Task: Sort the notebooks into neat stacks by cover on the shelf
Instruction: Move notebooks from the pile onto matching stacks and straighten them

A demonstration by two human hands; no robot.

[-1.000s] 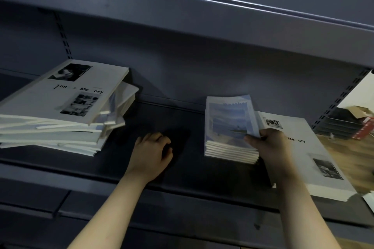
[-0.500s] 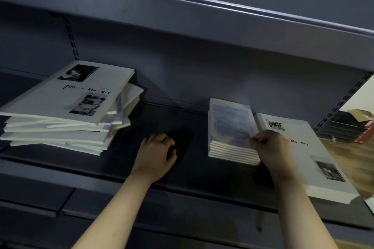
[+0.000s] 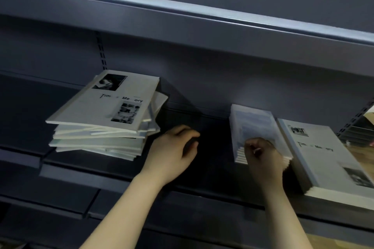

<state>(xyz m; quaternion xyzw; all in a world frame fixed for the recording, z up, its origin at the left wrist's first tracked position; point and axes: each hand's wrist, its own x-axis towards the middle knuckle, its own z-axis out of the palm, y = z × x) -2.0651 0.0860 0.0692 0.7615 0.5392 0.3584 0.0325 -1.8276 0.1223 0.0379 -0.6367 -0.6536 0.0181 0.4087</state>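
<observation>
Blue-covered paper notebook stack (image 3: 253, 123) is gripped at near edge by right hand (image 3: 263, 157); left hand (image 3: 174, 151), loosely curled, empty, rests nearest untidy white-covered pile (image 3: 101, 119).

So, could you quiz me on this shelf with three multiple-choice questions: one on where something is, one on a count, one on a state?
1. The blue-cover stack lies
A) on the floor
B) just left of the white-cover stack
C) on the upper shelf

2. Groups of notebooks on the shelf:
A) two
B) five
C) three

3. The left hand
A) rests on the shelf, holding nothing
B) grips a notebook
C) is out of view

Key:
1 B: the two stacks sit side by side at the right.
2 C: an untidy pile at the left, plus the blue and white stacks.
3 A: its fingers curl loosely over bare shelf.
</observation>
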